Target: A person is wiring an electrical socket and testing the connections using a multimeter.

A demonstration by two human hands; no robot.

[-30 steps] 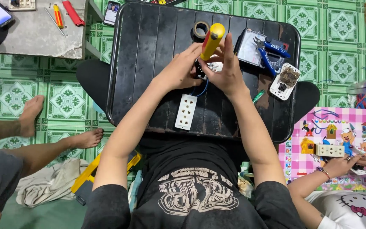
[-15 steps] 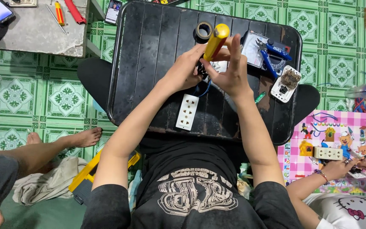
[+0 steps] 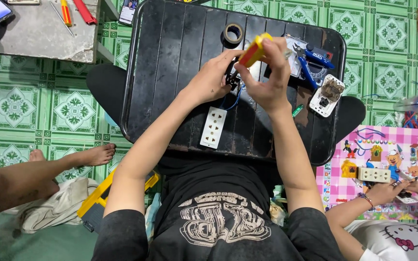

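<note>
- Right hand [image 3: 266, 79] raised over the black tray table [image 3: 170, 72], fingers curled tight around the yellow handle of a screwdriver [image 3: 253, 50], handle tilted up toward the far edge
- Left hand [image 3: 213, 77] just beside it, fingers pinched closed on a small dark part [image 3: 231, 81] under the screwdriver; what exactly sits in the pinch too small to tell
- Blue wire [image 3: 233, 99] looping down from that part toward a white socket strip [image 3: 214, 127] lying flat on the table, near the front edge, between the 2 forearms
- Roll of black tape [image 3: 233, 33] on the table behind the hands, close to the far rim
- Blue-handled pliers [image 3: 310, 65] to the right of the right hand, lying on the table
- White switch plate [image 3: 328, 94] with its inner parts showing, near the table's right edge
- Small green piece [image 3: 297, 110] just right of the right wrist
- On a grey slab [image 3: 39, 34] at top left, well apart: red and yellow tools [image 3: 73, 9]
- Bare foot [image 3: 90, 155] of another person on the green tiled floor, left of the table
- At lower right, another person's hands [image 3: 402, 191] over a pink patterned mat [image 3: 388, 159], touching a cream socket block [image 3: 373, 174]
</note>
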